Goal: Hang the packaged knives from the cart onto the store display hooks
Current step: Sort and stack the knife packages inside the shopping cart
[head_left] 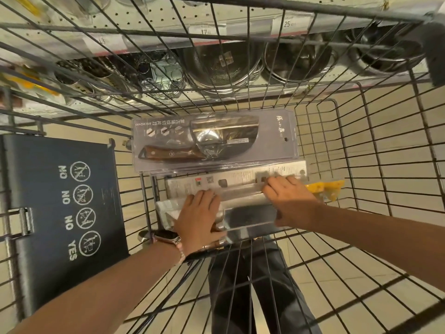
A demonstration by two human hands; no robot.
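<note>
Your left hand (199, 216) lies flat, fingers relaxed, on the nearest packaged cleaver (250, 219) in the wire cart (375, 150). Your right hand (287, 197) curls its fingers over the far edge of that same pack, gripping it. Just beyond it lies a pack turned printed back up (231, 183), and past that a clear blister pack with a wood-handled knife (212, 141), face up. A yellow package (325, 188) peeks out beside your right hand. The cart's dark child-seat flap (55, 201) stands left; steel bowls (296, 59) fill the shelf ahead.
</note>
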